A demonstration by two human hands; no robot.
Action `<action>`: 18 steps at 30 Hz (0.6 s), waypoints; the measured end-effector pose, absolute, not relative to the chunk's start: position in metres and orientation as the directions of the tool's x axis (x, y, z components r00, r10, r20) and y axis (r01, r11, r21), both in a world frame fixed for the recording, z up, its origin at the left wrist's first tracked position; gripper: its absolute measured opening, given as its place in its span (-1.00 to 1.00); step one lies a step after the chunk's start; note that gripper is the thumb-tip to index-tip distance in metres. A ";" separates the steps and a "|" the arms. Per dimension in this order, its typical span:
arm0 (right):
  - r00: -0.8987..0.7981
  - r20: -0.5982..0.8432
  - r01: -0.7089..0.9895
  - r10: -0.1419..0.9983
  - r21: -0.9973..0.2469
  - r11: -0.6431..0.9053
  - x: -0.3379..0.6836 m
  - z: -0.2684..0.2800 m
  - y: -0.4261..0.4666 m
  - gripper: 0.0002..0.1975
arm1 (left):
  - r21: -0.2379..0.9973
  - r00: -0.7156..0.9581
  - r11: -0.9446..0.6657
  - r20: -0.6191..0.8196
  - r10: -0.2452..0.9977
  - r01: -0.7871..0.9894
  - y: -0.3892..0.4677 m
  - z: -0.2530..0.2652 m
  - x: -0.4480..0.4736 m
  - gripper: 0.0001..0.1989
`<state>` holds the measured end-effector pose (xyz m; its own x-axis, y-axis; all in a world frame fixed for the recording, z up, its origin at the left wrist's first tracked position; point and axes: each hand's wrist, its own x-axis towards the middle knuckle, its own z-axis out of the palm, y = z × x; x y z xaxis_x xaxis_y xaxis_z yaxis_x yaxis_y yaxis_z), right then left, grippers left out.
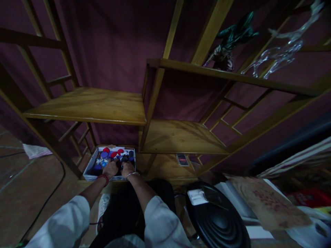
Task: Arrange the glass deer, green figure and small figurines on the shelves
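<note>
Sleeves (62, 220), pale, end near the elbows, prob. so cloth stays clear of the box. Stool (219, 227) to the R is blk & round, w/ a white packet (197, 197) on top, seemingly just a handy spot. L hand (110, 169) (red bracelet (104, 177)) and R hand (127, 168) (silver bangle (133, 174)) reach into the open box (90, 177) side by side, fingers bent down among dark pcs; can't tell if either grips anything, as fingertips are hidden. Box sits on the bottom shelf at far L, prob. low so both hands reach in from above; its walls keep red caps (120, 151) & blue-purple ones (104, 155) together. Farther up, upper R shelf (186, 67) bears a green figurine (235, 36) & clear deer figure (280, 57), likely for show.
</note>
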<state>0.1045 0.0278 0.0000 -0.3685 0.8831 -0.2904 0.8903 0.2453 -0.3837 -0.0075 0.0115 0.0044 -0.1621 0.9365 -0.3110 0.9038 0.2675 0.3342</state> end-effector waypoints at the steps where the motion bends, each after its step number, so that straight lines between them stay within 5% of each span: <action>1: -0.367 -0.295 0.894 0.882 -0.375 0.246 0.104 0.001 0.028 -0.64 | 0.338 -0.182 0.288 -0.311 0.933 0.896 0.011 0.003 -0.008 -0.54; 7: -0.382 -0.280 0.890 0.881 -0.368 0.268 0.105 0.005 0.030 -0.64 | 0.353 -0.292 0.412 -0.344 0.892 0.840 0.013 -0.003 -0.009 -0.51; 18: -0.374 -0.290 0.877 0.881 -0.419 0.235 0.106 0.001 0.034 -0.68 | 0.395 -0.251 0.387 -0.353 0.901 0.833 0.022 -0.014 -0.018 -0.58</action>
<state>0.1064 0.0337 0.0009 -0.3741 0.8808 -0.2901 0.8772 0.2346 -0.4189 -0.0181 0.0219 -0.0138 -0.2512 0.9011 -0.3533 0.8333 0.3870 0.3946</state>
